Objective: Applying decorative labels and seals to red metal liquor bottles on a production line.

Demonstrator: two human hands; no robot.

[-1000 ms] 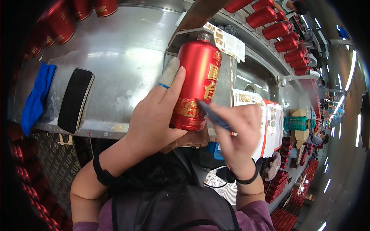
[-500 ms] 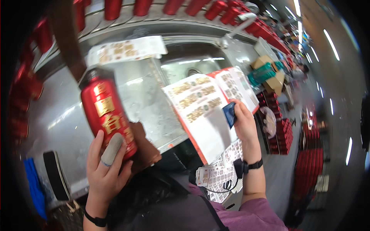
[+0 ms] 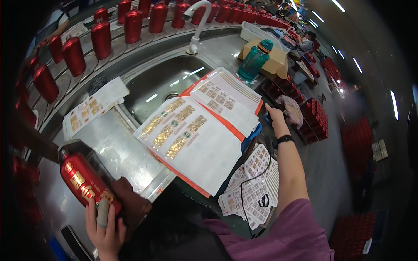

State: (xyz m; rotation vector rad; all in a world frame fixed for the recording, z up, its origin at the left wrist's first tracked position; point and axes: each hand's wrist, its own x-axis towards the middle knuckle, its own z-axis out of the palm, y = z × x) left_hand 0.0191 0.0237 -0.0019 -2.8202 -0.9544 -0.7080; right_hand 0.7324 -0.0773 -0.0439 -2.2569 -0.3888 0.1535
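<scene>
A red bottle [image 3: 89,182] with gold raised characters lies tilted at the left against a dark brown stand [image 3: 130,202]. My left hand [image 3: 105,228] holds its lower end, fingers laid over the side; one finger wears a grey finger cot [image 3: 102,212]. My right hand [image 3: 277,118] is closed beyond the right edge of an open orange-backed folder of sticker sheets. A small dark blue piece [image 3: 267,116] shows at its fingertips, mostly hidden. The near sheet [image 3: 204,158] carries rows of gold stickers; the far sheet [image 3: 217,98] has smaller printed ones.
The folder overhangs a metal sink [image 3: 148,89] with a white faucet [image 3: 196,30]. Red bottles [image 3: 133,26] line a conveyor behind. Sticker sheets [image 3: 89,111] lie on the left counter, more sheets [image 3: 252,191] below the folder. A teal water bottle [image 3: 254,58] stands beside a cardboard box [image 3: 274,61].
My right hand has moved off the sheets to beyond the folder's right edge. The view has shifted, so the red bottle and my left hand appear lower and farther left.
</scene>
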